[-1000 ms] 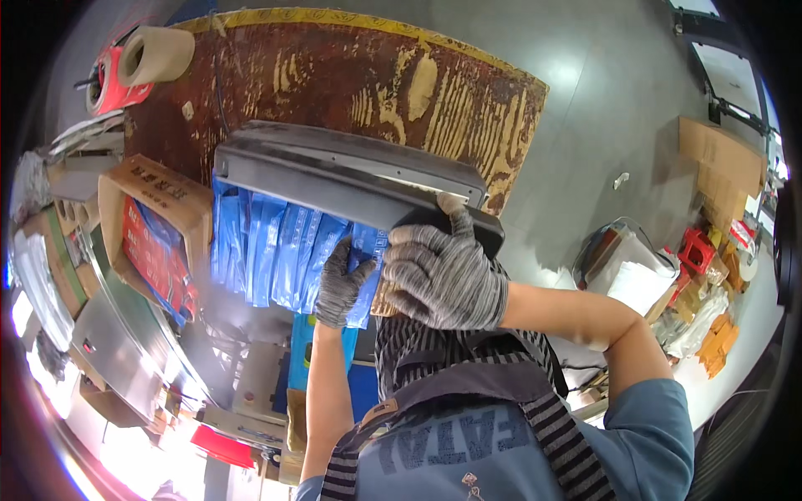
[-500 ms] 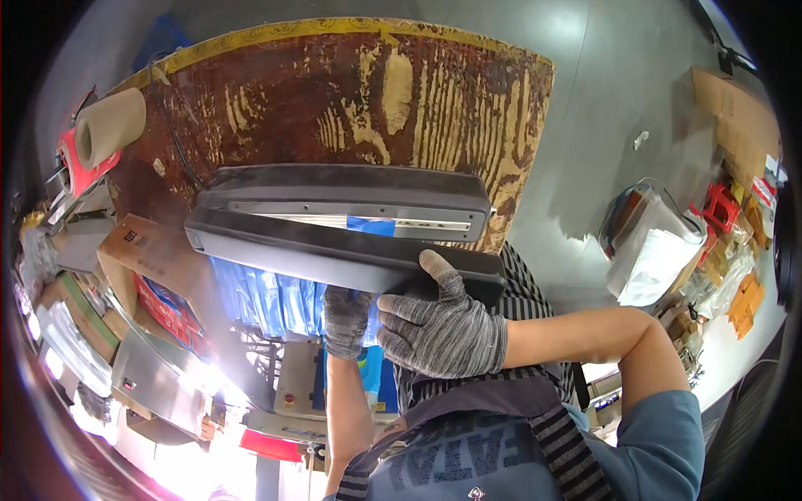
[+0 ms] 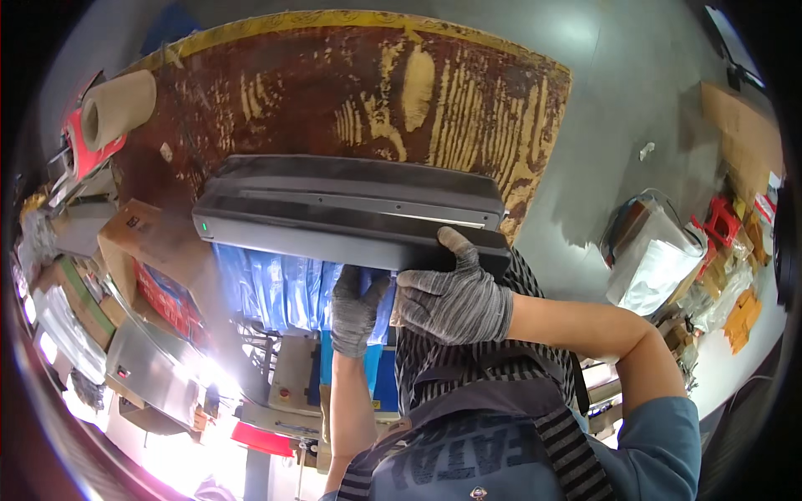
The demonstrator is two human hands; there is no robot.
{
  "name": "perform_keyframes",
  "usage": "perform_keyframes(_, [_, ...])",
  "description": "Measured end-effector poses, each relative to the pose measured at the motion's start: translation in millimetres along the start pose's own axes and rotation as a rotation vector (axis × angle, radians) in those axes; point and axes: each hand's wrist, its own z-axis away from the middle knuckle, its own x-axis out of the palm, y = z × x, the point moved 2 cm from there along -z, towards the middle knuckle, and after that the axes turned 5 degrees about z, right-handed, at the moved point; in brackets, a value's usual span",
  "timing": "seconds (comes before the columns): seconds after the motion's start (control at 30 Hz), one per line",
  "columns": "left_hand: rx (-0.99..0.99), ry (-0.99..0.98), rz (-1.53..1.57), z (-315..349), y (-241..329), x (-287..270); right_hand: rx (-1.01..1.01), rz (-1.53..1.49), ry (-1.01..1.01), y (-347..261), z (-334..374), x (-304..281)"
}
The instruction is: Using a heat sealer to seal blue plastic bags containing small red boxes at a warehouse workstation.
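Item: long dark grey device (image 3: 351,221), flat bar-shaped casing with a slot along its top and a small green light at its left end; held level above the desk (image 3: 359,100), near its front edge.
Right hand (image 3: 455,296): grey knit glove; fingers wrapped over the near right edge of the device, thumb underneath, gripping it.
Left hand (image 3: 357,311): grey knit glove; fingers curled up against the underside of the device, supporting it from below.
Desk: worn red-brown wooden top with pale bare patches and a yellow edge; lies behind and beneath the device.
Blue plastic sheets (image 3: 280,288): hang just under the device, left of the left hand.
Paper roll (image 3: 117,108): beige, lying on the far left corner of the desk, well apart from the device.
Cardboard box (image 3: 138,238): brown, left of the device, near its lit end.
Clear plastic bag (image 3: 656,259): on the grey floor to the right, well apart from both hands.
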Motion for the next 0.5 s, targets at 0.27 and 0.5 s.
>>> perform_keyframes(0.27, [0.333,0.142,-0.548,4.8,-15.4,-22.0,0.115,0.087,-0.342,-6.2,-18.9,-3.9])
perform_keyframes(0.5, [0.819,0.843,-0.775,67.4,83.7,-133.8,-0.067,0.229,-0.121,-2.3,-11.4,2.5])
